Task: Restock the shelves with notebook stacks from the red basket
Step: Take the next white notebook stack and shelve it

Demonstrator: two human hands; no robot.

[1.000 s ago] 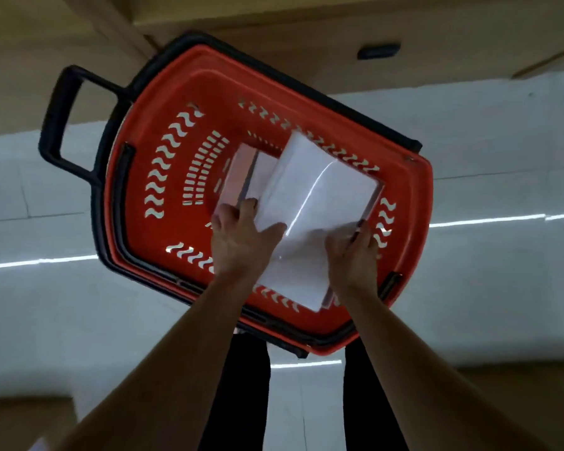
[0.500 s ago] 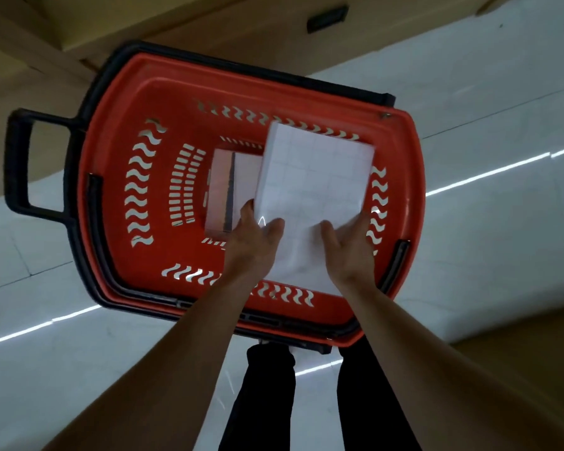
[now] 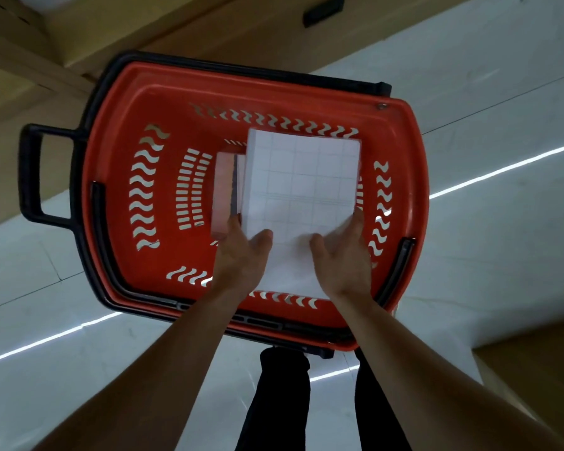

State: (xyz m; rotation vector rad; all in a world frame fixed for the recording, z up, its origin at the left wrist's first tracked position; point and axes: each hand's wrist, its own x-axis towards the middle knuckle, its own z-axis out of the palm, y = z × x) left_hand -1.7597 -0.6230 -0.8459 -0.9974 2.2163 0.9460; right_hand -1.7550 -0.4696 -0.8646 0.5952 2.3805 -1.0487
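Left hand and right hand gripped the near edge of a white grid-printed notebook stack, fingers clenched on it. Stack was over the red plastic basket; a pink notebook stack lay just beside it.

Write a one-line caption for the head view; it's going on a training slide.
Left hand and right hand grip a white grid-covered notebook stack over the red plastic shopping basket.

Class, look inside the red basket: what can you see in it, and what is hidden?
Inside the red basket: a white grid-covered notebook stack held by the left hand and right hand, and a pinkish stack beside it. Whatever lies beneath them is covered.
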